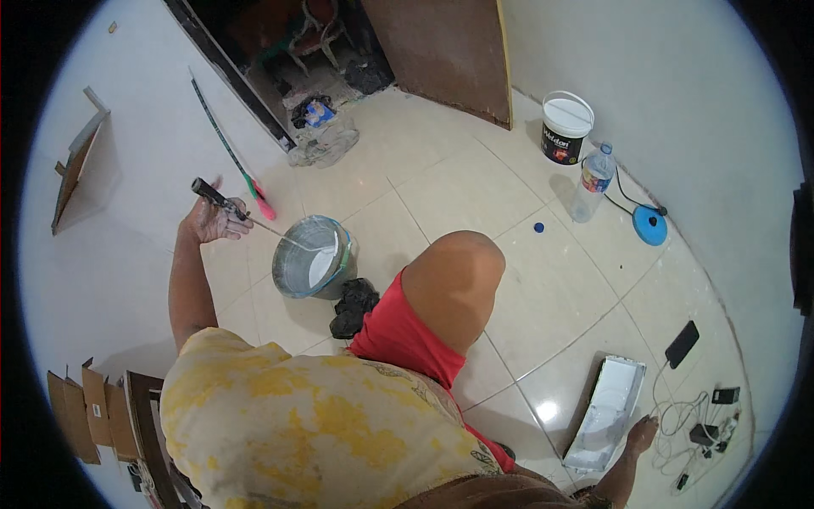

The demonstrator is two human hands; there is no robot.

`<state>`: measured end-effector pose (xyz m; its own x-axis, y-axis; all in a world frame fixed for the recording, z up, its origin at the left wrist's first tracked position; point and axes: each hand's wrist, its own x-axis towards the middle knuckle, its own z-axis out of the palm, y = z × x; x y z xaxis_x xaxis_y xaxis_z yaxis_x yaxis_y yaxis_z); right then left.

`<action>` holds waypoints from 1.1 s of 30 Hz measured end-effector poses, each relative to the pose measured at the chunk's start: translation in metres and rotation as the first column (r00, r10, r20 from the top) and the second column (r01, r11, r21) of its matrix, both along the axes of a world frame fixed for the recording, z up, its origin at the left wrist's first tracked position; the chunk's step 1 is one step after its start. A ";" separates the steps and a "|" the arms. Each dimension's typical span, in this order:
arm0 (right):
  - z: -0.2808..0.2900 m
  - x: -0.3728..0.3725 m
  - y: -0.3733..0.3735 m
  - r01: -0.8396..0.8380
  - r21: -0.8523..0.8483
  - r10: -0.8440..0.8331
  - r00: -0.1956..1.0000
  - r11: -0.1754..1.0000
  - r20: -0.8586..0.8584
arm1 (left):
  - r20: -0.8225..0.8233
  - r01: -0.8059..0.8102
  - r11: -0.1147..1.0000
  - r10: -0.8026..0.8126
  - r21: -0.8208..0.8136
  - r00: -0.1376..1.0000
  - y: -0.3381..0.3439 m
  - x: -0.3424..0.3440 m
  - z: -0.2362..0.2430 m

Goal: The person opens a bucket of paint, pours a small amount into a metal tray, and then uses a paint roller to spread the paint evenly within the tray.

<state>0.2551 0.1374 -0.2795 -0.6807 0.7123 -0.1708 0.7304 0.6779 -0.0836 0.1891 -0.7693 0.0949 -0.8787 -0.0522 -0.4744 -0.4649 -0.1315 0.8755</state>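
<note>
**White paint on the stick, bucket just right of my left hand**

White paint half fills the grey bucket (312,256), which sits on the tiled floor (441,182) left of my bent knee and near the wall. My left hand (214,220) is closed around a black-handled stirring stick (242,212). Its long axis runs from the handle, up and left of my fist, down and right across the bucket's rim, so the tip lies to the right of my grip and dips into the paint. This hand is by far the nearer one to the bucket.

My right hand (641,434) is well apart, low at the right, with fingers resting on the floor just beside the near end of a long white paint tray (610,407); it grips nothing.

As for packages: far right, against the wall, stands a round tub (566,127) with a white lid and a dark band label. Just nearer is a clear bottle (593,182) with a coloured label, its blue cap (538,227) lying loose on the tiles to the left. A blue disc (650,226) lies right of the bottle. Flat brown cardboard pieces (85,411) lean at the near left.
</note>
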 end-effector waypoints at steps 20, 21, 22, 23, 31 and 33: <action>-0.121 0.041 0.077 -0.014 0.190 0.038 0.992 0.982 -0.124 | 0.749 0.829 -0.194 0.358 -0.525 0.558 0.070 -0.035 0.024; -0.133 0.046 0.083 -0.068 0.272 0.120 0.976 0.960 -0.179 | 0.750 0.830 -0.197 0.357 -0.522 0.557 0.073 -0.032 0.032; -0.138 0.046 0.086 -0.069 0.272 0.120 0.977 0.960 -0.178 | 0.718 0.821 -0.215 0.403 -0.529 0.568 0.072 -0.029 0.041; -0.132 0.039 0.082 -0.037 0.152 0.063 0.984 0.988 -0.167 | 0.687 0.815 -0.233 0.445 -0.531 0.574 0.069 -0.030 0.043; -0.188 0.063 0.130 -0.221 -0.426 0.260 0.965 0.877 0.035 | 0.643 0.770 -0.107 0.486 -0.628 0.592 0.040 -0.031 0.059; -0.182 0.053 0.126 -0.101 -0.680 0.054 0.995 0.726 -0.089 | 0.640 0.765 -0.056 0.510 -0.641 0.574 0.027 -0.013 0.061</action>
<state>0.3080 0.2635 -0.4613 -0.7534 0.3632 -0.5482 0.6559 0.4746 -0.5869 0.1757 -0.7425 0.1557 -0.4063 -0.8524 -0.3290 -0.6226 0.5218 -0.5831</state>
